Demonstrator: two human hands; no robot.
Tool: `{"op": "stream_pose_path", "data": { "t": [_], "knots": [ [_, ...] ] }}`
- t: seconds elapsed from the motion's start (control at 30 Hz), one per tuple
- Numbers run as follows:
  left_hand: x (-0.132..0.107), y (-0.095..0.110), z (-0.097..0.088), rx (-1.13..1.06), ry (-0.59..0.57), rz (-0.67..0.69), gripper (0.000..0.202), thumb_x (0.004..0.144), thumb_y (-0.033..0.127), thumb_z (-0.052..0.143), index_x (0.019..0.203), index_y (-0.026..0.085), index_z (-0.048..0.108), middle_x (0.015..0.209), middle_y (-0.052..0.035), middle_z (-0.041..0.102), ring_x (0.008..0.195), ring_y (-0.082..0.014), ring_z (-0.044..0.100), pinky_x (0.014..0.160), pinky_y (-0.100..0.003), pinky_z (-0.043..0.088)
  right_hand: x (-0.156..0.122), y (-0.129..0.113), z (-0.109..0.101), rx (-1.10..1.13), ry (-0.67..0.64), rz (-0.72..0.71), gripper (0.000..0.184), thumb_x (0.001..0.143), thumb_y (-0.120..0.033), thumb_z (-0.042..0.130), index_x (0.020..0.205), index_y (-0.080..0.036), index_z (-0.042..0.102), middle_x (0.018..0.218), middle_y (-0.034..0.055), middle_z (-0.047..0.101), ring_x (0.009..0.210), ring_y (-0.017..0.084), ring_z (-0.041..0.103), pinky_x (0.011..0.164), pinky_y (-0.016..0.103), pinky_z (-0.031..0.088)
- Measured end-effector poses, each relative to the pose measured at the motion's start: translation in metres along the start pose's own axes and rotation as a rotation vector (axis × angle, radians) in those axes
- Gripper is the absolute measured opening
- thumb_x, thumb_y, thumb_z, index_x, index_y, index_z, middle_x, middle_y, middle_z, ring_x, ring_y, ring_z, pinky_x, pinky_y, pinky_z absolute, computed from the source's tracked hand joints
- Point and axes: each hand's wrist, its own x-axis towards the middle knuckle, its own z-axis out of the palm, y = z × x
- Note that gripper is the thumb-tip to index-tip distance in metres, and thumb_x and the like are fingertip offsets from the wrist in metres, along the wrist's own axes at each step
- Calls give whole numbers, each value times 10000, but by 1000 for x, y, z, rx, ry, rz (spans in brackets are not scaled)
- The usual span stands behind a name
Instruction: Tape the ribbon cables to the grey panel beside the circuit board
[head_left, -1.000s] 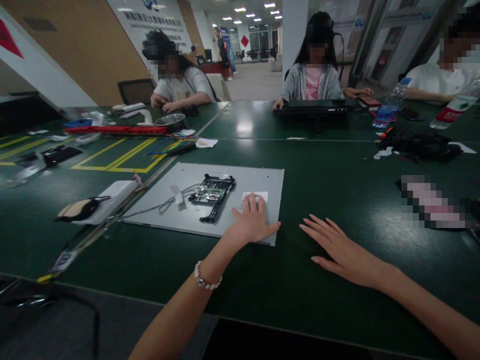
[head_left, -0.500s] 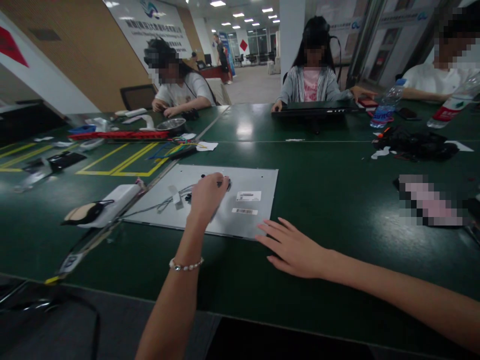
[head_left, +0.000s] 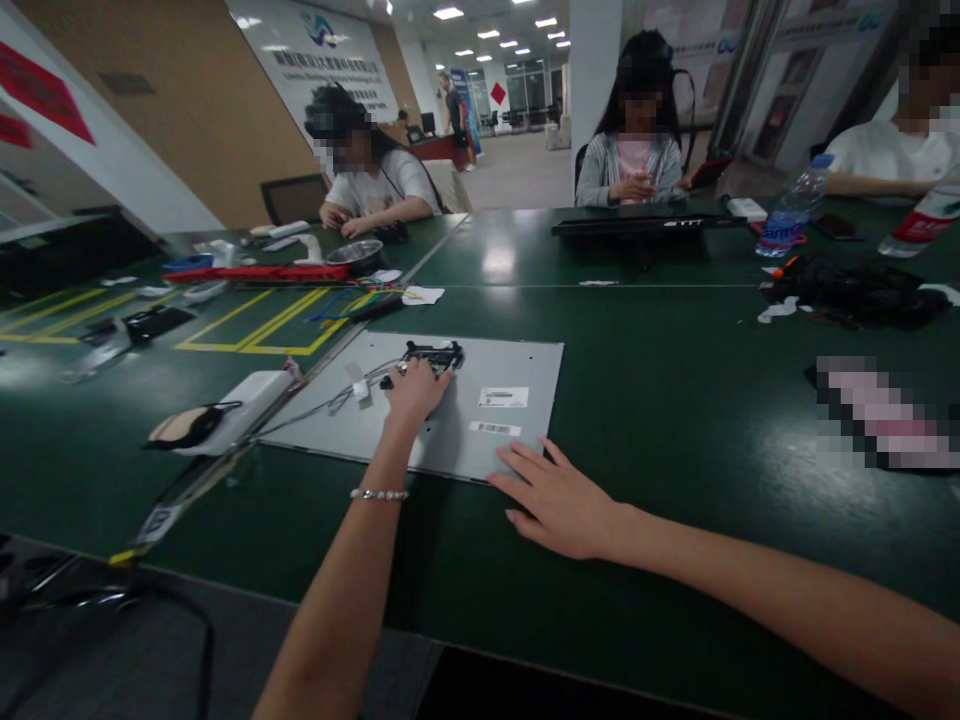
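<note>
A flat grey metal panel [head_left: 457, 450] lies on the green table, with two white labels [head_left: 503, 397] on it and thin grey cables [head_left: 319, 403] running out to the left. Near the panel's far edge, my left hand [head_left: 414, 395] has its fingers bent around a small black bracket [head_left: 442, 352] with what looks like a circuit board in it. The hand hides the near part of that piece. My right hand [head_left: 562, 505] rests with fingers spread at the panel's near right corner, fingertips on its edge, holding nothing.
Left of the panel stands a white box [head_left: 251, 400] with a beige and black item leaning on it. A phone-like pink object [head_left: 881, 412] and tangled black gear [head_left: 847, 290] lie right. Across the table are a monitor [head_left: 645, 228], a water bottle [head_left: 791, 215] and several people.
My left hand has turned and come down at the panel, so more of the black bracket shows. My right hand has slid slightly left along the panel's corner. The view has shifted a little.
</note>
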Motion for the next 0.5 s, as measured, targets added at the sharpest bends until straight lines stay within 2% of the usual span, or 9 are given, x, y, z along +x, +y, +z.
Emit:
{"op": "stream_pose_path", "data": {
  "t": [0.2, 0.37, 0.5],
  "knots": [
    [34, 14, 5, -43, 58, -162, 572, 895, 513, 416, 1262, 95, 550, 1383, -247, 466, 1277, -455, 352, 943, -640, 369, 1, 0, -3, -6, 12, 0, 474, 988, -395, 364, 1406, -183, 430, 1547, 153, 336, 1448, 291, 229, 1151, 570, 180],
    [41, 14, 12, -56, 138, -190, 577, 888, 512, 407, 1261, 96, 550, 1390, -243, 464, 1290, -459, 330, 956, -667, 334, 1, 2, -5, -17, 26, -13, 474, 988, -389, 362, 1399, -164, 439, 1536, 173, 347, 1442, 304, 239, 1150, 570, 178],
    [49, 11, 4, -48, 12, -210, 634, 857, 564, 436, 1304, 123, 524, 1399, -236, 465, 1302, -493, 313, 968, -747, 229, 1, 3, -6, -14, 19, -21, 479, 989, -385, 359, 1401, -154, 434, 1534, 183, 344, 1438, 316, 245, 1144, 576, 189]
  ]
}}
